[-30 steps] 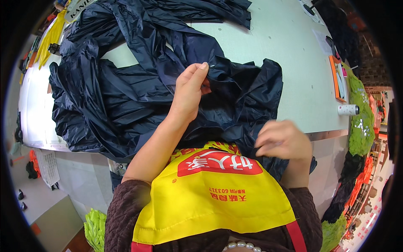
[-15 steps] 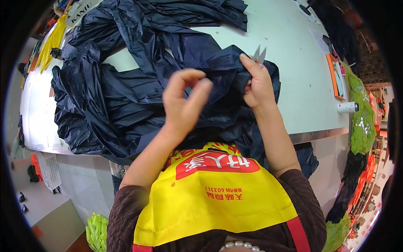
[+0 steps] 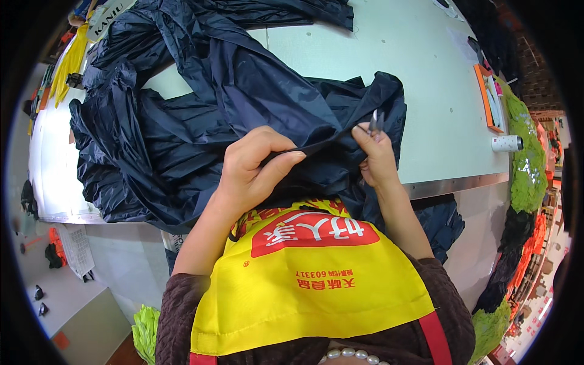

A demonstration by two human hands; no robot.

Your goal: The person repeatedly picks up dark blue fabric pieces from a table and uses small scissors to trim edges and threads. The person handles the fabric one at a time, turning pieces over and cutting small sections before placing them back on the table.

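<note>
A heap of thin, crinkled navy fabric (image 3: 161, 143) lies over the table's front and left side, some of it hanging at the near edge. My left hand (image 3: 249, 167) is closed, pinching a folded edge of the fabric between thumb and fingers. That edge runs taut to my right hand (image 3: 378, 155), whose thumb and fingers grip its other end. Tucked in the same right hand is a pair of small thread snips (image 3: 377, 120). Their metal blades point up and away past the thumb, and their handle is hidden in the palm.
On the right of the white table (image 3: 435, 109) are an orange tray (image 3: 488, 97) and a white spool-like roll (image 3: 507, 143). Lime-green cloth (image 3: 526, 158) is piled beyond its right edge. Yellow cloth (image 3: 70, 64) hangs at the far left, near a small black device (image 3: 74, 80).
My left hand has gone from loosely curled above the cloth to pinching its edge. My right hand has come down and nearer with the snips, and the edge between them is now stretched.
</note>
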